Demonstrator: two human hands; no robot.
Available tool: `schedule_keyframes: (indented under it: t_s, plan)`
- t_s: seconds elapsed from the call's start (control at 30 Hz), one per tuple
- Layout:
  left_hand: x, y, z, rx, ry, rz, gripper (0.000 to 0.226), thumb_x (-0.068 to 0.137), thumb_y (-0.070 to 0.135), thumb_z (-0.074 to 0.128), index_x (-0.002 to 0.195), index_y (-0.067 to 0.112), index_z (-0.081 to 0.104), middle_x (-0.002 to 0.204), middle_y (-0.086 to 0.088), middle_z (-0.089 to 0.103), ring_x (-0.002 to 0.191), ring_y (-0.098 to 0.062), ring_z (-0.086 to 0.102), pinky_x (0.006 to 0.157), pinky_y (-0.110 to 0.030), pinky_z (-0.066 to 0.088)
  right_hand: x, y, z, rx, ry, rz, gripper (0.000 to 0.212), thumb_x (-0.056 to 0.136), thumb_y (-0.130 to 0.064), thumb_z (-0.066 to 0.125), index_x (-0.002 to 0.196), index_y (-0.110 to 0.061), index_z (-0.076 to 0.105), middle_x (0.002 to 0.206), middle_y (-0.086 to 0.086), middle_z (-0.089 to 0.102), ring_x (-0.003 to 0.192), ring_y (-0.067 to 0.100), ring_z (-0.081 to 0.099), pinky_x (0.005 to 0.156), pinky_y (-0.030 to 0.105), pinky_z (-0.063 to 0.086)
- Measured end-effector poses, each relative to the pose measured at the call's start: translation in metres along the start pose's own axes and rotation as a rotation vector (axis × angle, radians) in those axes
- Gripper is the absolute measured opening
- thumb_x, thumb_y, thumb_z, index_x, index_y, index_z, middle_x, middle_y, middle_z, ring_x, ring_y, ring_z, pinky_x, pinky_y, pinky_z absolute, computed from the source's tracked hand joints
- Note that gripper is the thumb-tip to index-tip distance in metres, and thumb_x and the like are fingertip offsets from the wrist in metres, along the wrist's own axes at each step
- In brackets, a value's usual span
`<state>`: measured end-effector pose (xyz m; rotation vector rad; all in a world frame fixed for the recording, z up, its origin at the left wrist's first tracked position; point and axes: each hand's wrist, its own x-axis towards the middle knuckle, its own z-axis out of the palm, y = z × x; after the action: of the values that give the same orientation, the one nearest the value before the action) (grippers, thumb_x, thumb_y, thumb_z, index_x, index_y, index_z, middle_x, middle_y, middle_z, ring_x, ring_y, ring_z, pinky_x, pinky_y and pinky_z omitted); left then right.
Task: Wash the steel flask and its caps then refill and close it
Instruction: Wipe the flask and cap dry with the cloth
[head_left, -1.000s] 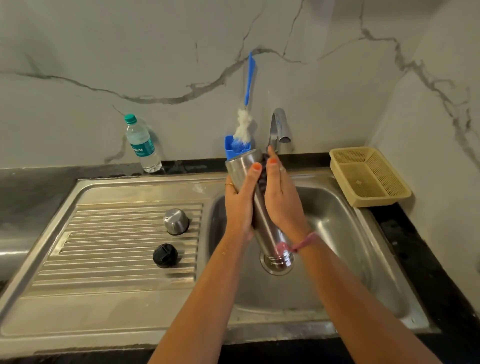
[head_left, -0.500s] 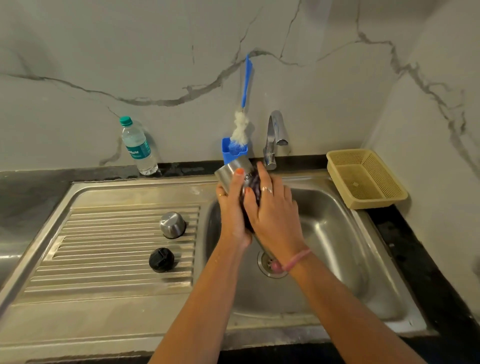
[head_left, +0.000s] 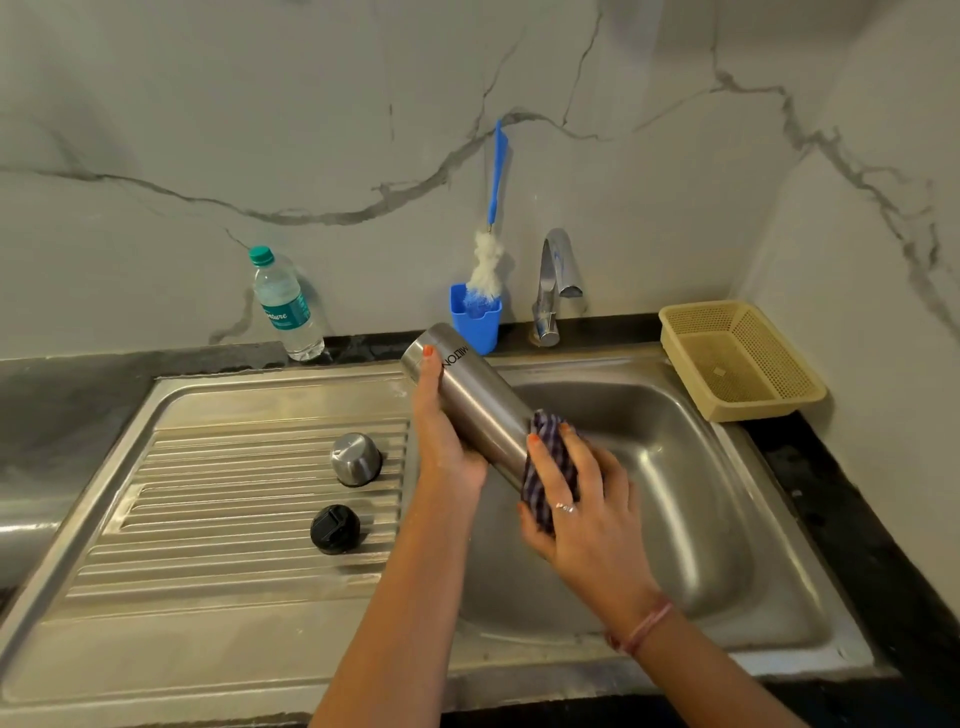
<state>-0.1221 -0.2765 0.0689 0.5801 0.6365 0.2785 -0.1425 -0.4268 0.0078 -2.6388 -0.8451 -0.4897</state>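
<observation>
The steel flask is tilted over the sink basin, its base up toward the wall and its mouth end down, hidden by a cloth. My left hand grips the flask's body from the left. My right hand holds a checked purple cloth wrapped around the flask's lower end. On the ribbed drainboard stand the steel cup cap and, nearer me, the black inner cap.
A tap rises behind the basin. Beside it a blue holder carries a blue-handled bottle brush. A plastic water bottle stands at the back left. A beige basket sits on the right counter.
The flask has tilted further, its base swinging left. My right hand has slid with the cloth from the upper body down to the flask's lower end.
</observation>
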Motion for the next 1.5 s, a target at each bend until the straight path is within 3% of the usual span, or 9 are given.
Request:
schedule_keyframes:
  t_s: [0.13, 0.2, 0.47, 0.67, 0.9, 1.07, 1.2, 1.4, 1.5]
  plan:
    - [-0.001, -0.002, -0.002, 0.036, -0.018, 0.072, 0.086, 0.065, 0.063, 0.068, 0.138, 0.019, 0.052, 0.112, -0.012, 0.066, 0.099, -0.027, 0.067, 0.069, -0.036, 0.057, 0.031, -0.001, -0.011, 0.479, -0.079, 0.222, 0.061, 0.090, -0.053, 0.031, 0.146, -0.029, 0.031, 0.133, -0.002, 0.046, 0.114, 0.016, 0.050, 0.090, 0.024, 0.042]
    - [-0.001, 0.000, -0.003, 0.047, -0.058, 0.070, 0.083, 0.069, 0.064, 0.066, 0.136, 0.017, 0.054, 0.110, -0.012, 0.070, 0.098, -0.026, 0.070, 0.073, -0.035, 0.057, 0.047, -0.007, -0.015, 0.573, -0.087, 0.218, 0.053, 0.097, -0.044, 0.034, 0.147, -0.026, 0.031, 0.133, -0.001, 0.047, 0.118, 0.014, 0.050, 0.092, 0.021, 0.040]
    - [-0.021, -0.031, -0.009, 0.224, -0.253, 0.059, 0.055, 0.082, 0.058, 0.054, 0.123, 0.023, 0.062, 0.111, -0.011, 0.074, 0.098, -0.026, 0.072, 0.088, -0.042, 0.056, 0.131, -0.032, -0.038, 0.596, -0.018, 0.121, 0.054, 0.101, -0.043, 0.032, 0.150, -0.023, 0.024, 0.143, 0.006, 0.041, 0.128, 0.020, 0.042, 0.108, 0.035, 0.036]
    - [-0.011, -0.027, -0.015, 0.138, -0.238, 0.054, 0.055, 0.088, 0.055, 0.050, 0.123, 0.016, 0.065, 0.114, -0.013, 0.072, 0.100, -0.025, 0.070, 0.089, -0.039, 0.054, 0.073, -0.034, -0.026, 0.401, -0.022, 0.086, 0.069, 0.091, -0.057, 0.021, 0.152, -0.028, 0.009, 0.145, 0.004, 0.034, 0.124, 0.018, 0.041, 0.102, 0.032, 0.041]
    - [-0.006, -0.025, -0.023, 0.227, -0.164, 0.084, 0.060, 0.083, 0.063, 0.049, 0.113, 0.012, 0.063, 0.086, -0.011, 0.074, 0.077, -0.023, 0.071, 0.072, -0.035, 0.059, -0.005, -0.021, -0.003, 0.173, -0.087, 0.049, 0.075, 0.088, -0.052, 0.039, 0.150, -0.017, 0.016, 0.137, 0.017, 0.043, 0.105, 0.030, 0.054, 0.081, 0.044, 0.056]
    - [-0.006, -0.025, -0.021, 0.323, -0.276, 0.083, 0.073, 0.084, 0.066, 0.049, 0.132, 0.012, 0.059, 0.121, -0.020, 0.068, 0.111, -0.035, 0.066, 0.097, -0.045, 0.053, 0.049, -0.030, -0.022, 0.585, -0.039, 0.213, 0.071, 0.091, -0.055, 0.031, 0.151, -0.024, 0.010, 0.140, 0.003, 0.030, 0.122, 0.018, 0.044, 0.099, 0.037, 0.047]
    - [-0.006, -0.024, -0.017, 0.337, -0.306, 0.119, 0.072, 0.085, 0.068, 0.041, 0.133, 0.018, 0.060, 0.125, -0.016, 0.067, 0.117, -0.034, 0.063, 0.102, -0.048, 0.049, 0.104, -0.034, -0.034, 0.604, -0.011, 0.256, 0.060, 0.097, -0.045, 0.033, 0.150, -0.021, 0.020, 0.140, 0.005, 0.038, 0.128, 0.019, 0.041, 0.103, 0.041, 0.043]
    - [-0.001, -0.024, -0.012, 0.409, -0.256, 0.200, 0.083, 0.064, 0.065, 0.072, 0.129, 0.016, 0.057, 0.117, -0.019, 0.069, 0.097, -0.029, 0.069, 0.090, -0.048, 0.057, 0.110, -0.029, -0.024, 0.729, -0.018, 0.248, 0.057, 0.097, -0.049, 0.029, 0.150, -0.027, 0.023, 0.144, 0.002, 0.039, 0.130, 0.019, 0.042, 0.106, 0.046, 0.041]
    - [0.002, -0.025, -0.013, 0.356, -0.204, 0.209, 0.091, 0.057, 0.062, 0.084, 0.129, 0.013, 0.057, 0.118, -0.021, 0.068, 0.101, -0.034, 0.068, 0.093, -0.052, 0.055, 0.097, -0.025, -0.025, 0.763, -0.016, 0.208, 0.057, 0.095, -0.053, 0.027, 0.148, -0.032, 0.023, 0.142, -0.001, 0.043, 0.126, 0.015, 0.046, 0.104, 0.041, 0.044]
